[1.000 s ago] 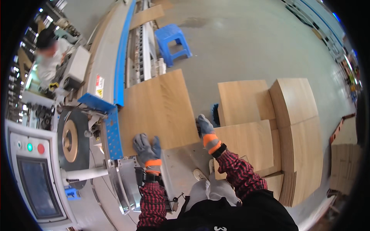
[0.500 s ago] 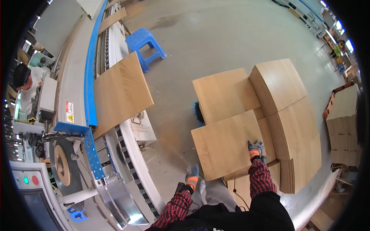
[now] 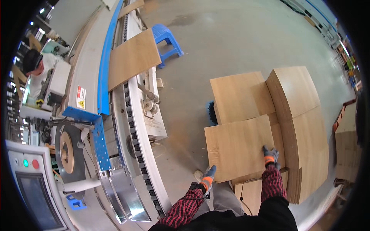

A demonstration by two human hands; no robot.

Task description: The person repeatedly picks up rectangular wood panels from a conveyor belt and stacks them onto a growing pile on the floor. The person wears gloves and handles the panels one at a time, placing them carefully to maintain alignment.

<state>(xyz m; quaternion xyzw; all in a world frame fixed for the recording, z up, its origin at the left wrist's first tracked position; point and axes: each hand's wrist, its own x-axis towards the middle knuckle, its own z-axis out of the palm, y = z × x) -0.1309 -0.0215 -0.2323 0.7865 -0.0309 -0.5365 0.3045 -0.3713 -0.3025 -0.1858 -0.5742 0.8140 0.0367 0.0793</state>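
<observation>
A flat light-brown wooden board (image 3: 241,146) lies on top of the nearest stack in front of me. My left hand (image 3: 209,174), in a grey glove with an orange cuff, grips it by its near left corner. At its right edge is my right hand (image 3: 271,154), gloved alike, with fingers bent over the board's top face. The undersides of both hands are hidden. Beyond lies another wooden board (image 3: 243,92) on a neighbouring pile, over a dark blue bristly part (image 3: 211,113).
Tall board stacks (image 3: 306,134) stand on the right. On the left runs a long machine with a blue rail (image 3: 103,84), a roller track and a control panel (image 3: 36,188). A wooden board (image 3: 135,57) rests on it beside a blue stool (image 3: 165,38). A person (image 3: 36,69) is behind the machine.
My left hand has moved from beside the board up to its near left corner. My right hand stays at the right edge. The board on the machine has moved farther away along the track.
</observation>
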